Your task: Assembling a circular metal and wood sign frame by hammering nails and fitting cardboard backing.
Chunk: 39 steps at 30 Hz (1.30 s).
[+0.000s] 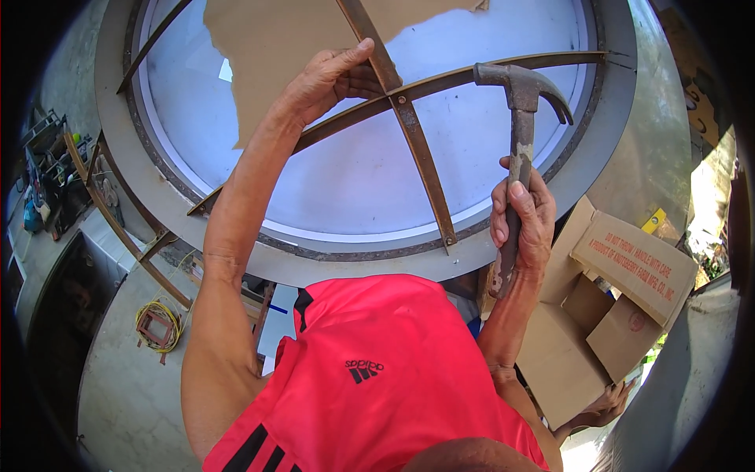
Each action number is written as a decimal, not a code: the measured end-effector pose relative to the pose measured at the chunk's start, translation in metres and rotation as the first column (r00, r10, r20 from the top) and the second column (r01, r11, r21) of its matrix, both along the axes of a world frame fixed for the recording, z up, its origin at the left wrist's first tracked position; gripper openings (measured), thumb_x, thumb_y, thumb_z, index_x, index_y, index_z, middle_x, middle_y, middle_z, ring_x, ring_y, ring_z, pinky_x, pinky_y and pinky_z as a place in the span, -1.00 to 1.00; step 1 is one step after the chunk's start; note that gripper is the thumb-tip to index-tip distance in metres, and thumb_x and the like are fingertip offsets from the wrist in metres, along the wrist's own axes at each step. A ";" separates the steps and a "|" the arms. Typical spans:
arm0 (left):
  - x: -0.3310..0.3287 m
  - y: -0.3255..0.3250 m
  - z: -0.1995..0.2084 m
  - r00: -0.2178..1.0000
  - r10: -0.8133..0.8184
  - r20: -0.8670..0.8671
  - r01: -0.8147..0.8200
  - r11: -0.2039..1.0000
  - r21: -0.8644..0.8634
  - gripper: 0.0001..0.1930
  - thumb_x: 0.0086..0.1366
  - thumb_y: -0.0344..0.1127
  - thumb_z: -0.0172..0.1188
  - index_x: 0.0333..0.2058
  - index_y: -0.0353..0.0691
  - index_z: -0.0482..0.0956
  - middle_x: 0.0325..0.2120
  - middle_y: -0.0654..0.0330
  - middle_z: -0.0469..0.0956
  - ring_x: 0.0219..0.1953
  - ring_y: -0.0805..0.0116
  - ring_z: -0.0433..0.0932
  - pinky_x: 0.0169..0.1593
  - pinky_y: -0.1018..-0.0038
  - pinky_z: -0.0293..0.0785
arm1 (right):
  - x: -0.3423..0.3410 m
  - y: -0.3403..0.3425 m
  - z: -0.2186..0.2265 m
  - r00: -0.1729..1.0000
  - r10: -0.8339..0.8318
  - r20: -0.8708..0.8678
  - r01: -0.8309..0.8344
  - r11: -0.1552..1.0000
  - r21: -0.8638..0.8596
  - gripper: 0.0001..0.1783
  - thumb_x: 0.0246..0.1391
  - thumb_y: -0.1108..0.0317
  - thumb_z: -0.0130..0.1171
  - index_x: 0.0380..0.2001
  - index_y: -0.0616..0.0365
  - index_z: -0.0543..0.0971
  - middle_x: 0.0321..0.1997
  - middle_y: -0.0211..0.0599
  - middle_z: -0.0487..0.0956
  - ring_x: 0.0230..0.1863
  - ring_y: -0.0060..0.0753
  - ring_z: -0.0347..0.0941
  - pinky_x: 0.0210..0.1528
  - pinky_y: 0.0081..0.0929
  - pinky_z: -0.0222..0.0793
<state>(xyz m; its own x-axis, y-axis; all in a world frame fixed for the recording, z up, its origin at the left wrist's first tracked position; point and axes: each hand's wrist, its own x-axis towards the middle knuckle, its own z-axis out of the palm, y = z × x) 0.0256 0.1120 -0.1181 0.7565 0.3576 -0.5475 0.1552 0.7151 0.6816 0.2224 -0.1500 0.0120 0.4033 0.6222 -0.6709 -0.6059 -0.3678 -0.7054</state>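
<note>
A large round grey frame (177, 206) with a pale, glossy panel (338, 189) inside stands before me. Flat rusty metal bars cross over the panel. My left hand (334, 82) grips the upright bar (366, 35) just above the crossing, its thumb against the bar and its fingers partly hidden behind. In my right hand (525, 216) is a claw hammer (521, 141), held by its worn handle with the head up. The head overlaps the right arm of the cross bar (440, 81) in view; whether they touch I cannot tell.
Brown sheet (267, 71) lies behind the bars. An opened cardboard box (562, 362) stands at the right, with what looks like another person's hand (604, 407) below it. At left are a curved metal frame (118, 219), a coiled yellow cord (160, 326) and cluttered tools (51, 177).
</note>
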 end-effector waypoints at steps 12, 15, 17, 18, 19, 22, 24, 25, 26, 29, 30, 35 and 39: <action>0.022 0.024 0.017 0.969 0.232 0.086 -0.239 0.967 0.091 -0.39 0.43 0.18 0.00 0.05 -0.35 0.39 -0.11 -0.14 0.59 -0.11 0.04 0.66 0.01 0.26 0.57 | 0.007 0.035 0.004 0.997 0.073 0.009 -0.074 0.993 0.095 -0.52 0.24 0.24 0.21 0.07 0.36 0.39 -0.56 -0.31 0.46 -0.79 -0.62 0.32 -0.80 -0.67 0.28; 0.036 0.053 0.011 0.897 0.424 0.127 -0.435 0.897 0.075 -0.38 0.38 0.26 0.00 -0.10 -0.32 0.43 -0.22 -0.04 0.61 -0.26 0.11 0.70 -0.21 0.26 0.71 | 0.009 0.056 0.006 0.993 0.111 0.046 -0.115 0.988 0.101 -0.52 0.26 0.22 0.19 0.07 0.36 0.39 -0.56 -0.31 0.47 -0.79 -0.63 0.32 -0.80 -0.68 0.27; 0.046 0.073 0.007 0.847 0.510 0.152 -0.529 0.836 0.144 -0.38 0.40 0.27 -0.05 -0.11 -0.32 0.41 -0.25 -0.01 0.57 -0.31 0.10 0.69 -0.32 0.24 0.72 | 0.009 0.072 0.006 0.988 0.132 0.074 -0.140 0.985 0.102 -0.53 0.26 0.21 0.19 0.06 0.36 0.40 -0.55 -0.32 0.47 -0.79 -0.64 0.32 -0.80 -0.68 0.27; 0.050 0.080 0.005 0.844 0.514 0.153 -0.533 0.834 0.140 -0.38 0.40 0.27 -0.05 -0.11 -0.32 0.41 -0.25 -0.01 0.57 -0.31 0.10 0.69 -0.32 0.24 0.72 | 0.009 0.080 0.007 0.980 0.159 0.115 -0.171 0.980 0.101 -0.54 0.27 0.20 0.18 0.04 0.35 0.42 -0.55 -0.32 0.47 -0.79 -0.64 0.33 -0.80 -0.68 0.27; 0.054 0.088 0.003 0.808 0.564 0.172 -0.587 0.797 0.141 -0.39 0.41 0.25 -0.05 -0.11 -0.32 0.40 -0.25 0.00 0.55 -0.34 0.10 0.69 -0.35 0.23 0.71 | 0.009 0.089 0.009 0.971 0.182 0.156 -0.197 0.976 0.090 -0.56 0.27 0.18 0.18 0.01 0.35 0.43 -0.55 -0.33 0.47 -0.78 -0.65 0.33 -0.81 -0.68 0.27; 0.063 0.105 -0.003 0.744 0.632 0.217 -0.665 0.732 0.150 -0.42 0.42 0.22 -0.04 -0.10 -0.31 0.39 -0.26 0.03 0.53 -0.35 0.09 0.68 -0.39 0.22 0.71 | 0.011 0.117 0.009 0.947 0.235 0.220 -0.258 0.963 0.080 -0.59 0.28 0.15 0.17 -0.07 0.33 0.46 -0.56 -0.35 0.47 -0.78 -0.65 0.33 -0.81 -0.68 0.26; 0.067 0.113 -0.008 0.720 0.649 0.245 -0.690 0.708 0.150 -0.44 0.42 0.19 -0.03 -0.09 -0.30 0.39 -0.26 0.05 0.53 -0.33 0.09 0.68 -0.40 0.23 0.71 | 0.013 0.138 0.006 0.922 0.274 0.273 -0.308 0.947 0.092 -0.60 0.29 0.14 0.16 -0.11 0.32 0.47 -0.56 -0.37 0.46 -0.76 -0.65 0.34 -0.80 -0.68 0.26; 0.068 0.116 -0.011 0.669 0.676 0.308 -0.731 0.674 0.110 -0.51 0.42 0.11 0.04 -0.08 -0.30 0.41 -0.24 0.07 0.53 -0.30 0.10 0.67 -0.36 0.23 0.71 | 0.013 0.148 0.004 0.921 0.278 0.274 -0.311 0.947 0.084 -0.60 0.29 0.14 0.16 -0.11 0.32 0.47 -0.56 -0.37 0.46 -0.76 -0.65 0.34 -0.80 -0.68 0.26; 0.068 0.119 -0.014 0.617 0.699 0.362 -0.764 0.641 0.064 -0.57 0.41 0.02 0.10 -0.08 -0.30 0.43 -0.23 0.09 0.53 -0.27 0.11 0.67 -0.31 0.22 0.71 | 0.012 0.160 0.000 0.881 0.306 0.361 -0.351 0.934 0.064 -0.60 0.29 0.14 0.16 -0.10 0.33 0.49 -0.56 -0.38 0.46 -0.76 -0.66 0.34 -0.77 -0.66 0.26; 0.067 0.128 -0.021 0.577 0.709 0.405 -0.778 0.628 0.012 -0.67 0.37 -0.25 0.20 -0.02 -0.36 0.47 -0.13 -0.01 0.55 -0.07 0.10 0.61 0.00 0.14 0.65 | 0.008 0.194 -0.017 0.783 0.348 0.516 -0.413 0.910 0.014 -0.59 0.28 0.15 0.16 -0.06 0.33 0.52 -0.58 -0.40 0.45 -0.74 -0.65 0.35 -0.72 -0.62 0.27; 0.068 0.133 -0.023 0.572 0.701 0.425 -0.779 0.627 0.015 -0.67 0.37 -0.25 0.20 -0.02 -0.36 0.47 -0.13 -0.01 0.55 -0.07 0.10 0.61 0.00 0.14 0.65 | 0.007 0.206 -0.023 0.724 0.354 0.592 -0.434 0.901 -0.008 -0.59 0.28 0.16 0.16 -0.04 0.33 0.53 -0.59 -0.41 0.45 -0.73 -0.63 0.35 -0.70 -0.59 0.28; 0.066 0.144 -0.032 0.442 0.787 0.431 -0.771 0.579 -0.267 -0.75 0.24 -0.59 0.24 -0.09 -0.50 0.56 -0.19 -0.02 0.64 -0.15 0.14 0.66 0.03 0.18 0.65 | -0.007 0.246 -0.054 0.598 0.380 0.706 -0.493 0.869 -0.050 -0.59 0.23 0.21 0.20 -0.01 0.31 0.53 -0.61 -0.30 0.49 -0.70 -0.52 0.38 -0.60 -0.45 0.34; 0.065 0.144 -0.039 0.425 0.800 0.424 -0.763 0.569 -0.306 -0.77 0.23 -0.61 0.24 -0.12 -0.54 0.56 -0.20 -0.04 0.64 -0.16 0.16 0.66 0.03 0.24 0.65 | -0.018 0.260 -0.070 0.421 0.302 0.855 -0.526 0.849 -0.041 -0.66 0.21 0.30 0.19 -0.05 0.32 0.53 -0.53 -0.02 0.58 -0.53 -0.15 0.54 -0.37 -0.26 0.43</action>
